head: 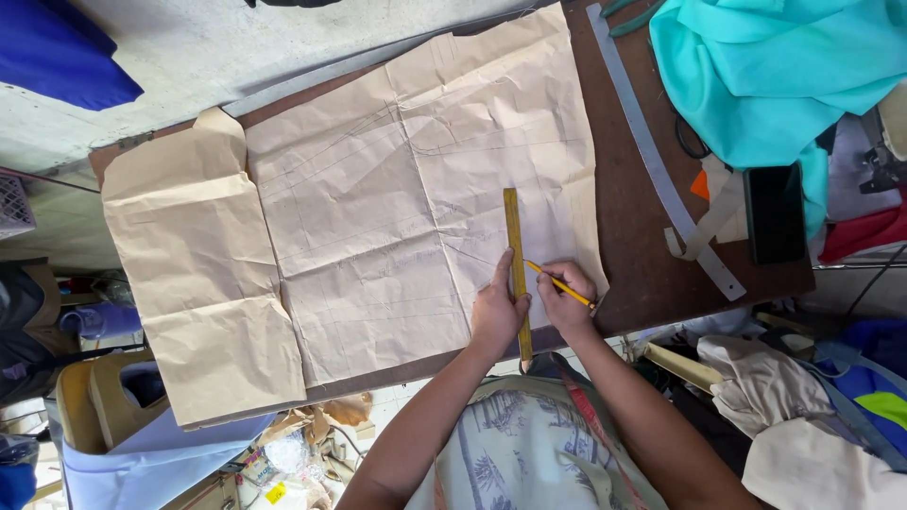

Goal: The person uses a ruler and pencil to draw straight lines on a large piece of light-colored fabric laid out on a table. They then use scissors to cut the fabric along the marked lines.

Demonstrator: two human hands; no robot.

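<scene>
The left hand (498, 314) presses flat on one wooden ruler (516, 269); the right hand (570, 297) pinches one yellow pencil (561, 284) beside it. Both lie on one creased brown pattern paper (378, 217) covering the table (628, 203). One metal curve ruler (652, 156) lies apart.

Ruler (516, 269) and pencil (561, 284) on paper (378, 189)

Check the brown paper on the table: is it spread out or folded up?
Spread out. The brown paper lies open and flat across the table, creased from old folds, with the left hand pressing a wooden ruler onto it.
</scene>
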